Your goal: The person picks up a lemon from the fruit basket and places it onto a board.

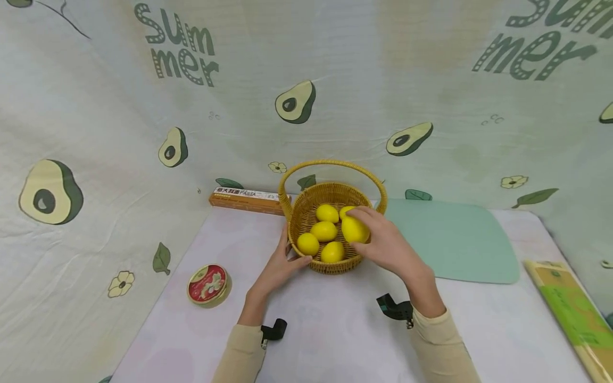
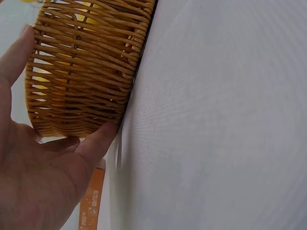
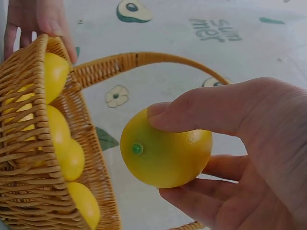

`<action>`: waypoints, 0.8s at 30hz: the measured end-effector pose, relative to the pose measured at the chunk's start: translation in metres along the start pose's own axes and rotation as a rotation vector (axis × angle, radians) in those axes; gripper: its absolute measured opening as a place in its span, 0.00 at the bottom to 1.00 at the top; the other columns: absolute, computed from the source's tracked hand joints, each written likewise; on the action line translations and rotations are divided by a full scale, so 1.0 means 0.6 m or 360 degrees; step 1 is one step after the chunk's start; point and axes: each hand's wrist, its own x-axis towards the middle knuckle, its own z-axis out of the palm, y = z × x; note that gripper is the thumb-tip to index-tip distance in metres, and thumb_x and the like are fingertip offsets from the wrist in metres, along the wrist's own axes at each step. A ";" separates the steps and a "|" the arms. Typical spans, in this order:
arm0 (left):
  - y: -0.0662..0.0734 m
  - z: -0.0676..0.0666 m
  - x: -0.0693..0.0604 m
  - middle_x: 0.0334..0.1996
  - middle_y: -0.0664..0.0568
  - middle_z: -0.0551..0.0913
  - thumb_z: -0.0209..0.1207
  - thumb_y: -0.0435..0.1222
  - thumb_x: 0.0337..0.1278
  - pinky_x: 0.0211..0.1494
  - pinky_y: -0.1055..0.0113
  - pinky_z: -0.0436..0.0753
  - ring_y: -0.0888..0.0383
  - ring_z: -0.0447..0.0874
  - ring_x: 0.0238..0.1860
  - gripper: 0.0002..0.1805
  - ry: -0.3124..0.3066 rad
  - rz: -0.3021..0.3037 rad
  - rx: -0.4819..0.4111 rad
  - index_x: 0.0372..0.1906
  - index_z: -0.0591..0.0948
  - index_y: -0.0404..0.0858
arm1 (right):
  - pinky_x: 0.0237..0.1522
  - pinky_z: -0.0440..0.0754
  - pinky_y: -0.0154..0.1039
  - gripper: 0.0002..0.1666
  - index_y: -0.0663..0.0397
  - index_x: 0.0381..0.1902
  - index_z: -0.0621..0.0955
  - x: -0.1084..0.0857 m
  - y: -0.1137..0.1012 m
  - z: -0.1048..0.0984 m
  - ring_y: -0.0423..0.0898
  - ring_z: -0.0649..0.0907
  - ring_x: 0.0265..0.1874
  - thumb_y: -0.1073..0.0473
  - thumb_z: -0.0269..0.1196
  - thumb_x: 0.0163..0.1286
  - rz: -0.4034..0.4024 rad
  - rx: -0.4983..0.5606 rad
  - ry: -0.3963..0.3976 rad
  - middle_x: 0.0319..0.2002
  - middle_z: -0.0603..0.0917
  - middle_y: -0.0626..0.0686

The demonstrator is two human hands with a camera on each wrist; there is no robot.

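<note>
Nearest the camera: beige sleeves (image 1: 241, 351), soft cloth, over the near side of the pale, cloth-covered bench (image 1: 325, 330). Near its left edge: round tin (image 1: 207, 283), red lid, shiny gold rim. Toward the far left corner: pasta box (image 1: 246, 201), long, orange-brown, flat-faced.

Next, left hand (image 1: 279, 268): fingers extended and spread, touching the wicker basket (image 1: 342, 268). For good bracing: light, steady contact low on the wall; woven strands likely to give if pressed. Basket round, coarse-ribbed, tall arched handle (image 1: 330, 161), near the middle of the back edge. Inside: loose lemons (image 1: 324, 231), five countable, smooth, rounded.

Over the basket's right side: held lemon (image 1: 355, 230), pinched between thumb and fingers of right hand (image 1: 390, 247). Glossy, plump, green nub (image 3: 137, 148) at one end; probably slippery. Advisable: pinch across the widest part, wrist clear of rim and handle, no knocking of loose fruit.

Along the back edge, rightward: mint board (image 1: 455, 239), flat, matt, rounded corners. At the right edge: long green-yellow packet (image 1: 570, 314).
</note>
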 end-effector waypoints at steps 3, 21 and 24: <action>0.000 -0.002 -0.001 0.81 0.59 0.34 0.69 0.43 0.58 0.76 0.50 0.66 0.46 0.43 0.81 0.62 -0.0003 -0.0015 -0.0002 0.79 0.31 0.61 | 0.68 0.71 0.62 0.38 0.48 0.68 0.72 -0.006 -0.002 -0.012 0.59 0.69 0.71 0.60 0.70 0.60 -0.0009 0.0007 0.0036 0.69 0.73 0.54; -0.005 -0.004 0.001 0.81 0.55 0.34 0.69 0.43 0.58 0.75 0.49 0.66 0.46 0.44 0.81 0.63 -0.0009 -0.0037 0.0020 0.79 0.29 0.58 | 0.58 0.84 0.50 0.40 0.46 0.64 0.76 -0.045 0.021 -0.070 0.48 0.78 0.57 0.68 0.75 0.54 -0.0070 0.0197 0.0431 0.64 0.73 0.51; -0.004 -0.001 0.003 0.81 0.55 0.34 0.69 0.43 0.58 0.75 0.49 0.66 0.46 0.44 0.81 0.63 -0.0010 -0.0040 0.0014 0.79 0.30 0.59 | 0.57 0.82 0.31 0.40 0.47 0.64 0.76 -0.049 0.030 -0.078 0.41 0.76 0.57 0.69 0.76 0.52 -0.0085 0.0251 0.0537 0.63 0.74 0.51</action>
